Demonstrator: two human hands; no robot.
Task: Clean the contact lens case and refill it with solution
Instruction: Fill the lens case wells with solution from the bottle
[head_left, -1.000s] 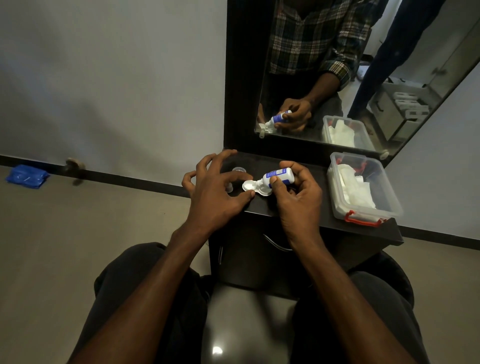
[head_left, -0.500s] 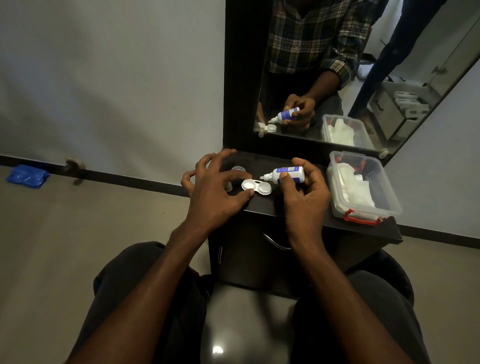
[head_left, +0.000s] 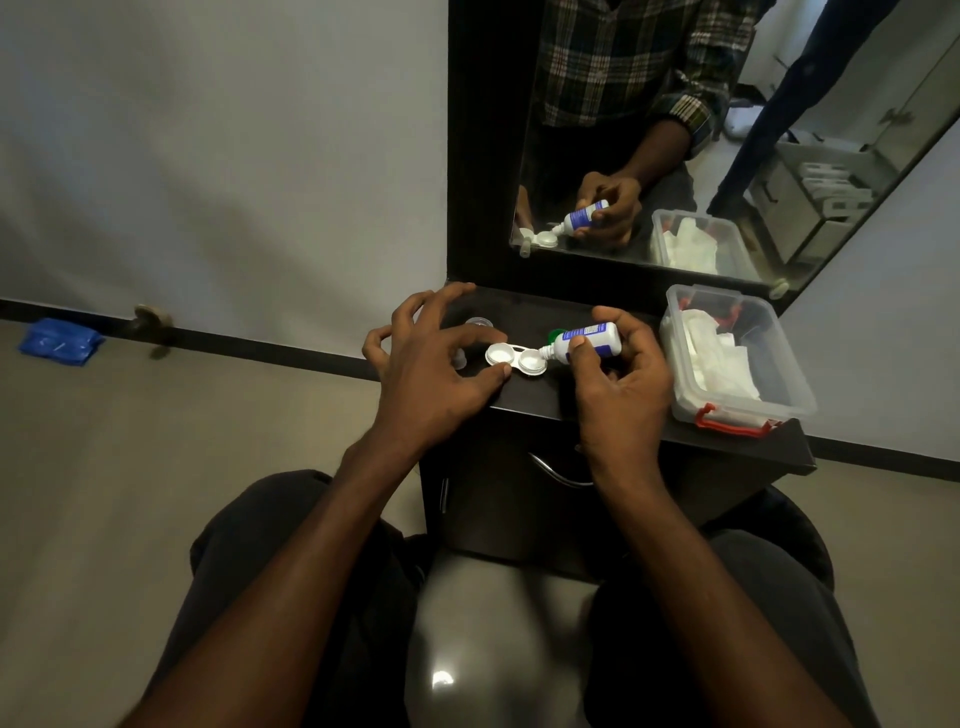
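Note:
A white two-well contact lens case (head_left: 516, 358) lies open on the dark cabinet top (head_left: 540, 312). My left hand (head_left: 434, 371) steadies it, thumb and forefinger pinching the left well's rim, the other fingers spread. My right hand (head_left: 618, 382) holds a small white solution bottle (head_left: 586, 340) with a blue label, tilted sideways, its nozzle pointing at the right well. A green cap (head_left: 556, 334) peeks out behind the bottle. A clear cap (head_left: 478, 322) lies beyond my left hand.
A clear plastic box (head_left: 779, 384) with red latches and white tissues stands on the right of the cabinet top. A mirror (head_left: 675, 130) rises behind and reflects the scene. A blue cloth (head_left: 60, 342) lies on the floor at left.
The bottle lifted off the left well, swung right, and now tips down again with its nozzle over the right well. My left hand stayed on the case.

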